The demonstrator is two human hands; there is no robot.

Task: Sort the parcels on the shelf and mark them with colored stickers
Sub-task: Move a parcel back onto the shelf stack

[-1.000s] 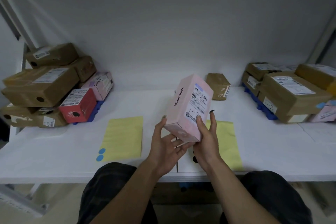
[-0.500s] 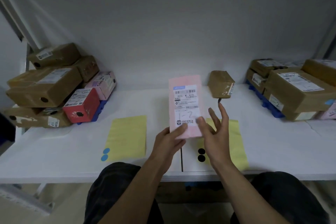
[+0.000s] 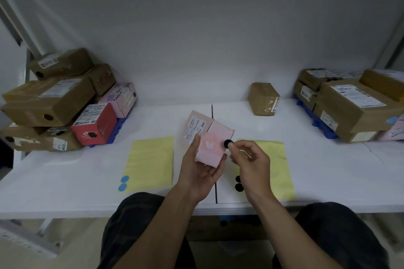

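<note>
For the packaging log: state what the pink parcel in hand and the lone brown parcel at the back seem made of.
Pink parcel: likely matte printed cardboard; crisp folded edges, no sheen. Brown parcel: probably kraft paper or cardboard wrap, dull; wrinkled, scuffed white patches.

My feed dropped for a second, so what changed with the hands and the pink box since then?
The right hand let go of the pink box and now pinches a black sticker at its end face. The left hand alone grips the box, tipped down so that end faces the camera. The left stack, the right stack, the brown parcel at the back and the yellow sheets stayed put.
</note>
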